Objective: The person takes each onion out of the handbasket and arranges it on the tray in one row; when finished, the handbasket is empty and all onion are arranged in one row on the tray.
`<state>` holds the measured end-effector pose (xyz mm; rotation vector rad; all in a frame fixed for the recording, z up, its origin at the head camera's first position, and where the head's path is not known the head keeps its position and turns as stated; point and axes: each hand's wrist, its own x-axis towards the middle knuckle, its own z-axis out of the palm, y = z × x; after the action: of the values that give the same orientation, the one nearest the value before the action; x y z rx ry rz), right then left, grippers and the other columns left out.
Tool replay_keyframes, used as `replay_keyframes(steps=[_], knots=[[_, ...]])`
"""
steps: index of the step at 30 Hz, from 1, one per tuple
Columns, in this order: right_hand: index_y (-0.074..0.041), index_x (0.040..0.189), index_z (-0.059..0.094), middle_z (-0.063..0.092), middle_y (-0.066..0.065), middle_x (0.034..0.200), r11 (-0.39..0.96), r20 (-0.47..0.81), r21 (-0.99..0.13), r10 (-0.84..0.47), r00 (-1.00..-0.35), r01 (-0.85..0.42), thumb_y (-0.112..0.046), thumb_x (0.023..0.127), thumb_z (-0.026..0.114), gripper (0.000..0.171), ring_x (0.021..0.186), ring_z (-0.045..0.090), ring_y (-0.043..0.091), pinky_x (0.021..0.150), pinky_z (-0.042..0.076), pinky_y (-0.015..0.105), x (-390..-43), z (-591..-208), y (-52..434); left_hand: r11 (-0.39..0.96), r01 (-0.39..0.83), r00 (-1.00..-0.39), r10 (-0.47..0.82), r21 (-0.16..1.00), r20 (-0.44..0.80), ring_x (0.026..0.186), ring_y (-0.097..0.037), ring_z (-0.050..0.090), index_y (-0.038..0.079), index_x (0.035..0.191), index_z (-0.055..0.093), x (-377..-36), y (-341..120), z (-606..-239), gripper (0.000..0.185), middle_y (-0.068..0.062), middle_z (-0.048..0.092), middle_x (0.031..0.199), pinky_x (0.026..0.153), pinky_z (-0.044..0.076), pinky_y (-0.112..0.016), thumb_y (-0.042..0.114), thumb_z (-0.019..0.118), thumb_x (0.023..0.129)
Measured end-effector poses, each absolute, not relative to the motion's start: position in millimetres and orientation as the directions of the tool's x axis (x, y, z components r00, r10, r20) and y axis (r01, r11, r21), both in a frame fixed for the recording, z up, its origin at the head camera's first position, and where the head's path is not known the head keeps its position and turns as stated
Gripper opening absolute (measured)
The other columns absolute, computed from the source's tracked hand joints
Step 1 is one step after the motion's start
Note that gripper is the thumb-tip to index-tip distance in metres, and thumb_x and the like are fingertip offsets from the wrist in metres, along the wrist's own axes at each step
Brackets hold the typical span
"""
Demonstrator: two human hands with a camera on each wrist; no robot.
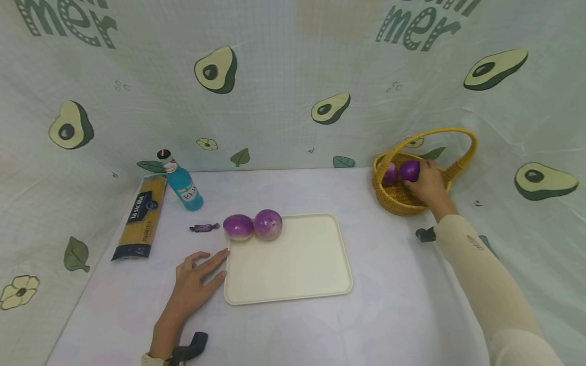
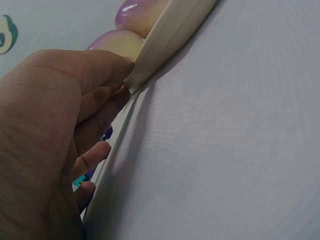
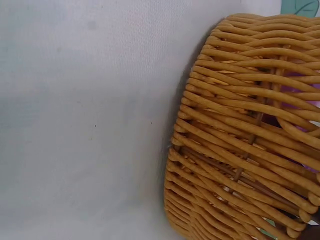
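Right hand (image 1: 428, 184) apparently grips a purple onion (image 1: 409, 171) inside the basket (image 1: 389, 195); left hand (image 1: 197, 277), fingers straight, touches the tray (image 1: 293, 264).

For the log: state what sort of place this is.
Probably a staged tabletop set, not a real kitchen: avocado-print cloth backdrop hangs on three sides, and props such as a wicker basket and cream tray sit on the covered table.

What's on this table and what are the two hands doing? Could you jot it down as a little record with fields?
Left hand: rests open on the table, fingertips at the tray's left edge
Right hand: in the basket, gripping a purple onion
Basket: yellow wicker, one more purple onion inside
Tray: cream, two purple onions at its far left corner
Other items: spaghetti pack, blue bottle, wrapped candy
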<state>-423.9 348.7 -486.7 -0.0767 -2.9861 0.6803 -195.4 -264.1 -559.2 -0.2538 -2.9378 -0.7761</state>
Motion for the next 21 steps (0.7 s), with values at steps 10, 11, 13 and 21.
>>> replay_keyframes(steps=[10, 11, 13, 21], knots=[[0.018, 0.15, 0.016, 0.017, 0.041, 0.15, 0.904, 0.076, -0.428, 0.058, -0.995, 0.02, -0.012, 0.092, 0.071, 0.085, 0.135, 0.025, 0.059, 0.111, 0.024, 0.067, -412.6, -481.3, 348.7, 0.852, 0.176, -0.984, 0.135, 0.492, 0.117, 0.134, -0.033, 0.033, 0.032, 0.147, 0.051, -195.3, -264.3, -559.7, 0.052, 0.002, 0.057, 0.144, 0.105, 0.019, -0.06, 0.047, 0.059, 0.099], [0.018, 0.15, 0.015, 0.017, 0.041, 0.15, 0.903, 0.075, -0.43, 0.057, -0.996, 0.02, -0.012, 0.092, 0.07, 0.085, 0.135, 0.025, 0.059, 0.11, 0.024, 0.067, -411.5, -481.0, 348.9, 0.852, 0.174, -0.984, 0.134, 0.493, 0.116, 0.134, -0.033, 0.033, 0.032, 0.147, 0.051, -195.1, -264.2, -559.6, 0.052, 0.002, 0.057, 0.144, 0.105, 0.019, -0.06, 0.047, 0.06, 0.098], [0.017, 0.15, 0.015, 0.017, 0.041, 0.15, 0.901, 0.072, -0.434, 0.058, -0.996, 0.021, -0.012, 0.092, 0.07, 0.085, 0.135, 0.024, 0.059, 0.11, 0.024, 0.068, -409.1, -480.1, 348.6, 0.854, 0.171, -0.985, 0.131, 0.492, 0.115, 0.134, -0.033, 0.033, 0.032, 0.147, 0.051, -194.7, -263.9, -559.0, 0.052, 0.002, 0.057, 0.144, 0.104, 0.02, -0.061, 0.047, 0.06, 0.098], [0.014, 0.152, 0.015, 0.016, 0.039, 0.152, 0.9, 0.058, -0.436, 0.052, -0.997, 0.021, -0.014, 0.093, 0.07, 0.086, 0.135, 0.025, 0.059, 0.108, 0.025, 0.069, -400.9, -478.3, 347.1, 0.861, 0.182, -0.982, 0.131, 0.474, 0.14, 0.133, -0.032, 0.035, 0.031, 0.147, 0.053, -194.1, -264.1, -560.5, 0.052, 0.003, 0.057, 0.144, 0.102, 0.022, -0.059, 0.045, 0.061, 0.098]])
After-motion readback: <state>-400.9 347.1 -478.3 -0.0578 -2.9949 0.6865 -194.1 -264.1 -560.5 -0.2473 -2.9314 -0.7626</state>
